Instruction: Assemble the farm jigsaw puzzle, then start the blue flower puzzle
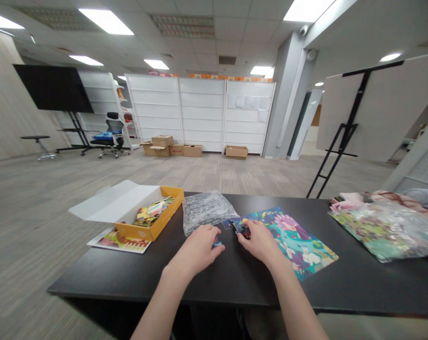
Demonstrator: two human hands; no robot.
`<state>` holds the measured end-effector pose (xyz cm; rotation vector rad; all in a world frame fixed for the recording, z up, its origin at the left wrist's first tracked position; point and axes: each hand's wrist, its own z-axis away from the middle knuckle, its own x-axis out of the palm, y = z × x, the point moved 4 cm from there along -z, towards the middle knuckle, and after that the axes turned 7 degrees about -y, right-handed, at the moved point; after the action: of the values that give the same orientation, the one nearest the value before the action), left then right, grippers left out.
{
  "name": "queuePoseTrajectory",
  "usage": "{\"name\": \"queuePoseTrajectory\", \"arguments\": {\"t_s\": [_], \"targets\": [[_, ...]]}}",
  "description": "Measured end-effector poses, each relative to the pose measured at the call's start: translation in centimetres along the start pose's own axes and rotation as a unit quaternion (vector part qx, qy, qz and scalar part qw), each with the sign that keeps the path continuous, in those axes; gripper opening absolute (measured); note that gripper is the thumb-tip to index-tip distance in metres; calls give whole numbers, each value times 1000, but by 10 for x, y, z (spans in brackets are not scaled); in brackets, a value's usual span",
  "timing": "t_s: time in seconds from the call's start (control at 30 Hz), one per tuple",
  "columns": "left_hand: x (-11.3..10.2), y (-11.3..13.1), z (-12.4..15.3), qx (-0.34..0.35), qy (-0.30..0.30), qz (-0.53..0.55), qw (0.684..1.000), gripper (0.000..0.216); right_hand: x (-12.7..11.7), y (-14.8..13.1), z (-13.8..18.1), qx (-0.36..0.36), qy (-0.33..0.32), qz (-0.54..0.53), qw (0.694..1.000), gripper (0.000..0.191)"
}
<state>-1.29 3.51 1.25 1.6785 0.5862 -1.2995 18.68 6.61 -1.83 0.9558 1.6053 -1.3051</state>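
A colourful jigsaw puzzle (301,241) with white rabbits and a pink tree lies on the black table (217,276). My right hand (258,241) bends over its left edge, thumb and fingers closed around a dark puzzle piece (247,232), which they partly cover. To the left, my left hand (201,248) is held just above the table, its fingers curled around a small blue and purple puzzle piece (216,243). Dark blue puzzle pieces (227,224) show at the puzzle's upper left, near the clear plastic bag (209,208).
On the left, an open yellow box (167,215) contains several loose pieces, with a printed picture sheet (120,240) partly under it. Farther right lie a plastic bag with a colourful print (387,229) and pink cloth (348,199). Beyond the table stands a whiteboard stand (345,132).
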Motion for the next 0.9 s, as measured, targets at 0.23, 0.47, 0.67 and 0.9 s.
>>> {"name": "queuePoseTrajectory", "arguments": {"t_s": [0.23,0.47,0.67,0.9], "targets": [[21,25,-20,10,-9,-36,999,34,-7,1,2,-17,-11,-56,998,23],[28,29,-31,-35,-16,-23,999,54,-3,9,2,-31,-5,-123,992,27],[33,28,-35,-13,-17,2,1000,57,-3,12,2,-38,-2,-145,989,30],[32,30,-33,-1,-26,-40,999,41,0,15,5,-52,-16,-123,991,31]]}}
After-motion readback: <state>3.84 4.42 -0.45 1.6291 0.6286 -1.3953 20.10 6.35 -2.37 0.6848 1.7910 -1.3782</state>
